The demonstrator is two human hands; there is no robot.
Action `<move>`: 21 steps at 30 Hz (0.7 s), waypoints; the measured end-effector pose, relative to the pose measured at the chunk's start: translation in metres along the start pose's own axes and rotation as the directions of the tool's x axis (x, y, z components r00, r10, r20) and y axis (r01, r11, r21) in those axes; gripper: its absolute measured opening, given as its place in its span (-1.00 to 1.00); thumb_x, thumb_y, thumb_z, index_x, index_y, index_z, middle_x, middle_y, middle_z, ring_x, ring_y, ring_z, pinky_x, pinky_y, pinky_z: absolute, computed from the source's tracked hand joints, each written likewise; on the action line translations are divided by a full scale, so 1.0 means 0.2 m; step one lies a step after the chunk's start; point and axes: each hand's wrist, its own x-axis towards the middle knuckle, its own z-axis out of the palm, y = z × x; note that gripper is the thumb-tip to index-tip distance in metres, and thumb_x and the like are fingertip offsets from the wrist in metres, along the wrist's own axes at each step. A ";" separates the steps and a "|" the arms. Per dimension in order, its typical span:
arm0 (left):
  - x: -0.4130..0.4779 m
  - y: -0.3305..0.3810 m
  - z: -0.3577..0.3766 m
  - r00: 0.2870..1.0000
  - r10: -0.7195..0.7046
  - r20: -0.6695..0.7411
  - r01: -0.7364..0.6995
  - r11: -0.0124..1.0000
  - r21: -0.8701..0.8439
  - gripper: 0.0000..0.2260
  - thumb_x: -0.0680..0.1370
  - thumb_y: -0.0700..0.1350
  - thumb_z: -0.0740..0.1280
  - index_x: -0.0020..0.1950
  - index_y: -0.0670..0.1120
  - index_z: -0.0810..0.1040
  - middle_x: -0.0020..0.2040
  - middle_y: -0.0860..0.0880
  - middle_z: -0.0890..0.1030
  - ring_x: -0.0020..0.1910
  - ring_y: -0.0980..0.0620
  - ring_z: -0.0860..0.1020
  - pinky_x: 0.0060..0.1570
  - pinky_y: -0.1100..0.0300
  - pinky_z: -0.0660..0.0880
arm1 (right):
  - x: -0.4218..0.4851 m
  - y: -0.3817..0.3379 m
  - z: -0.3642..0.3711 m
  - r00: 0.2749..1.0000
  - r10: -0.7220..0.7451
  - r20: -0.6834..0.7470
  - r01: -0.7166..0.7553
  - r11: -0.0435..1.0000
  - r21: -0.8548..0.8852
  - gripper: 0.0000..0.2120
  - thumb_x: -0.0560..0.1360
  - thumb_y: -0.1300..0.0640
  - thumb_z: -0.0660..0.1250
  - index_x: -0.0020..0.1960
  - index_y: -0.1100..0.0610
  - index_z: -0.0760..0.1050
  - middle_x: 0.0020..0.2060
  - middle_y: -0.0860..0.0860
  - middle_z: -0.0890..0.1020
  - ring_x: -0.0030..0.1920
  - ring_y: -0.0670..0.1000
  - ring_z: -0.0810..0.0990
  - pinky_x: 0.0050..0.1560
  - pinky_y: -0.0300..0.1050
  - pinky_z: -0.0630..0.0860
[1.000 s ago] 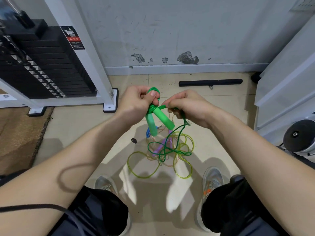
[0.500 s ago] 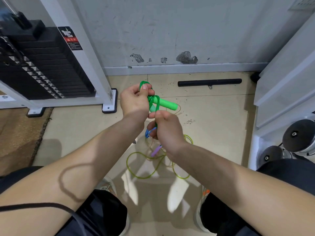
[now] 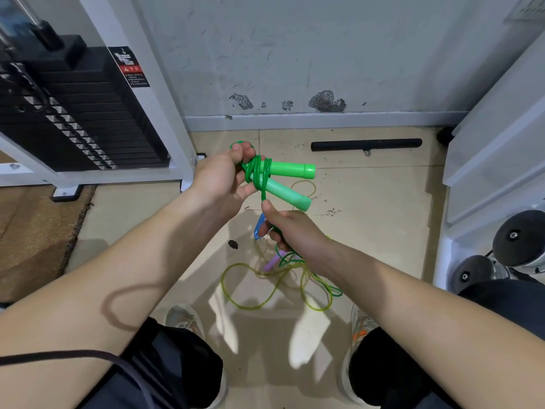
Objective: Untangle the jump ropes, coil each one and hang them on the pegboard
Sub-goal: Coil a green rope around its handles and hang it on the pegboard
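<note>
Left hand (image 3: 222, 180): fingers and thumb curl round the wound end of the green jump rope (image 3: 259, 172); a small loop pokes out above the knuckles.
Green handles (image 3: 290, 169): two, bound together by several turns of cord, held above the floor and pointing toward 3 and 4 o'clock from the left hand.
Right hand (image 3: 295, 231): at 5 o'clock of the left hand, fingers curled, thumb pressing on the green strand that drops from the wraps.
Blue handle (image 3: 259, 227): at 9 o'clock of the right hand's fingers; possibly touching them, I cannot tell.
Purple handle (image 3: 272, 262): at 6 o'clock of the right hand, in the tangle.
Yellow-green rope (image 3: 250, 302): loose loops on the tiled floor (image 3: 383, 202), between the shoes (image 3: 184, 317).
Black bar (image 3: 365, 144): at 1 o'clock, near the wall.
Weight stack (image 3: 73, 113): at 10 o'clock.
</note>
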 end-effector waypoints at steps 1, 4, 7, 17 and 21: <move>0.00 0.01 -0.01 0.999 -0.032 0.020 0.032 0.999 -0.015 -0.88 0.69 -0.19 0.17 0.01 -0.13 0.48 -0.25 0.02 0.52 -0.18 -0.01 0.65 0.02 -0.08 0.65 | 0.00 0.00 -0.01 1.000 -0.016 0.009 0.016 1.000 0.003 -0.52 0.59 -0.23 0.25 -0.23 0.15 0.59 -0.48 -0.09 0.38 -0.48 -0.10 0.31 -0.41 -0.28 0.29; -0.03 0.06 -0.03 0.990 -0.087 0.108 0.086 0.996 0.016 -0.83 0.70 -0.17 0.17 -0.05 -0.13 0.50 -0.27 0.03 0.52 -0.16 -0.01 0.65 -0.06 -0.01 0.67 | 0.04 0.01 -0.08 0.994 -0.110 -0.006 0.110 0.994 0.021 -0.72 0.58 0.00 0.38 -0.23 0.12 0.58 -0.47 -0.11 0.48 -0.44 -0.11 0.34 -0.36 -0.24 0.29; -0.05 0.09 -0.05 0.980 -0.056 0.190 0.014 0.977 0.215 -0.82 0.69 -0.17 0.21 -0.06 -0.15 0.54 -0.28 0.01 0.53 -0.12 -0.05 0.65 -0.04 0.02 0.67 | 0.08 -0.02 -0.18 0.983 -0.181 -0.024 0.179 0.982 -0.056 -0.78 0.56 0.35 0.32 -0.20 0.14 0.60 -0.42 -0.07 0.55 -0.43 -0.14 0.42 -0.36 -0.24 0.33; -0.04 0.00 -0.04 0.904 0.235 0.358 -0.422 0.631 0.651 -0.77 0.67 -0.23 0.24 -0.14 -0.12 0.61 -0.30 -0.02 0.63 -0.23 -0.03 0.61 -0.33 0.25 0.52 | 0.04 -0.24 -0.22 0.920 -0.323 -0.223 0.076 0.704 -0.706 -0.79 0.35 -0.09 0.50 -0.22 0.03 0.59 -0.38 -0.10 0.61 -0.34 -0.08 0.54 -0.27 -0.16 0.38; -0.02 -0.05 -0.02 0.886 0.317 0.337 -0.460 0.517 0.722 -0.75 0.65 -0.19 0.27 -0.18 0.00 0.63 -0.30 0.05 0.66 -0.30 0.12 0.59 -0.28 0.30 0.49 | 0.00 -0.29 -0.18 0.888 -0.375 -0.267 -0.117 0.378 -0.918 -0.67 0.46 -0.25 0.33 -0.10 0.02 0.52 -0.22 -0.01 0.55 -0.13 0.12 0.48 -0.16 -0.09 0.33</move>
